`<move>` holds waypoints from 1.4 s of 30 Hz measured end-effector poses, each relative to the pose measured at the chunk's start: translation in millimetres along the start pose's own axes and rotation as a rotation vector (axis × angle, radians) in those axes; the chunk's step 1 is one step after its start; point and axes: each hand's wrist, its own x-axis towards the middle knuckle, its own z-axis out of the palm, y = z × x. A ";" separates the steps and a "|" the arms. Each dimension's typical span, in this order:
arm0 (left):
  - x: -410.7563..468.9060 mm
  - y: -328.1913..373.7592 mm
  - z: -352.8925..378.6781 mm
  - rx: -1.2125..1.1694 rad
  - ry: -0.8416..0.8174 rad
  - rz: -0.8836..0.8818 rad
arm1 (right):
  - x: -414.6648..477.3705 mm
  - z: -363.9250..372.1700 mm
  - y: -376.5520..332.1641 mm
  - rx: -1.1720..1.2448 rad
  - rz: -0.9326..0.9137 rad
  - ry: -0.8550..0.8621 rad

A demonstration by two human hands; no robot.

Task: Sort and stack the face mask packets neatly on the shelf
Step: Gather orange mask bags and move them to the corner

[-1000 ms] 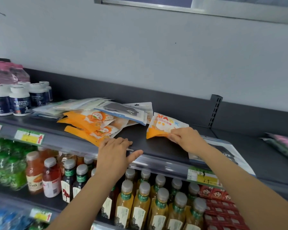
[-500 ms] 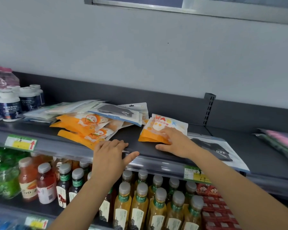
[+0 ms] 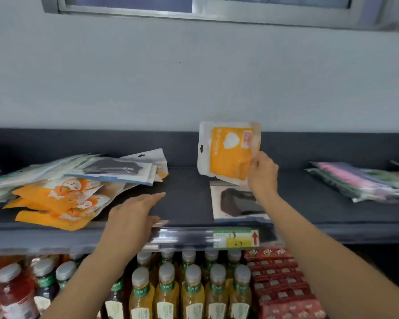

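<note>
The right hand (image 3: 262, 173) is holding an orange packet (image 3: 226, 153) upright in the air above the middle of the shelf (image 3: 187, 196). Its grip is pinching the packet's lower right edge between thumb and fingers. The packet is facing the camera with its hang-hole side turned to the left, and it is touching nothing but the hand.

Directly beneath it, a black mask packet (image 3: 235, 201) is lying flat by the shelf's front edge, with the right wrist crossing over part of it. The left hand (image 3: 134, 217) is resting at the front edge, left of the middle. Its grip is spread, fingers straight and pointing right, holding nothing.

Toward the shelf's left end a heap of orange packets (image 3: 55, 203) is sprawling untidily and reaching the front edge. A second dark mask packet (image 3: 115, 169) is lying on top of it. Near the right end, pink and green packets (image 3: 359, 183) are lying in a loose stack, well apart from the rest.

A price label (image 3: 235, 238) is sitting on the front rail. Bottles (image 3: 191, 291) and red boxes (image 3: 281, 284) are standing on the level below.
</note>
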 end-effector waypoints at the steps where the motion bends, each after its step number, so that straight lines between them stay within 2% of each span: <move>1: 5.3 12.3 -1.7 -0.117 -0.003 0.036 | 6.2 -6.8 8.2 0.067 0.122 0.037; 3: 16.0 42.8 0.6 -0.246 -0.037 0.128 | 15.5 -19.6 26.5 0.207 0.341 0.076; 6: 35.2 95.4 20.5 -0.221 -0.129 0.267 | 19.1 -34.8 49.1 0.458 0.537 0.076; 9: 53.5 140.9 44.8 -0.185 -0.260 0.306 | 26.2 -44.0 72.0 0.541 0.588 0.069; 13: 71.4 185.8 74.4 -0.154 -0.389 0.328 | 39.0 -64.8 93.2 0.553 0.547 0.055; 16: 77.0 210.5 92.0 -0.085 -0.476 0.321 | 46.2 -82.8 103.4 0.524 0.444 0.035; 18: 77.4 218.4 100.1 -0.005 -0.442 0.286 | 50.4 -93.9 111.4 0.463 0.358 0.020; 21: 80.8 219.1 100.6 -0.108 -0.445 0.198 | 52.4 -107.7 122.6 0.363 0.233 0.024; 22: 83.2 220.8 97.9 -0.231 -0.447 0.151 | 53.2 -111.9 127.2 0.333 0.185 0.034; 24: 87.3 230.6 87.9 -0.606 -0.340 0.020 | 52.0 -122.5 130.7 0.251 0.035 0.010; 26: 93.7 248.6 74.1 -1.070 -0.258 -0.208 | 46.2 -130.8 131.5 0.093 -0.191 -0.106; 28: 107.0 261.8 65.8 -1.495 -0.304 -0.422 | 38.3 -136.3 134.4 -0.116 -0.505 -0.198; 30: 122.0 264.1 66.4 -1.672 -0.393 -0.597 | 33.7 -136.2 146.8 -0.405 -0.801 -0.257; 32: 126.0 261.9 75.7 -1.558 -0.425 -0.664 | 33.5 -135.2 158.8 -0.522 -0.917 -0.286; 35: 122.2 268.8 98.6 -1.300 -0.361 -0.643 | 35.4 -140.4 171.3 -0.492 -0.993 -0.313; 38: 122.6 284.2 109.2 -1.301 -0.242 -0.552 | 39.5 -144.3 181.4 -0.462 -0.969 -0.231; 42: 130.8 309.9 106.5 -1.320 -0.011 -0.326 | 45.8 -153.4 187.0 -0.365 -0.899 -0.105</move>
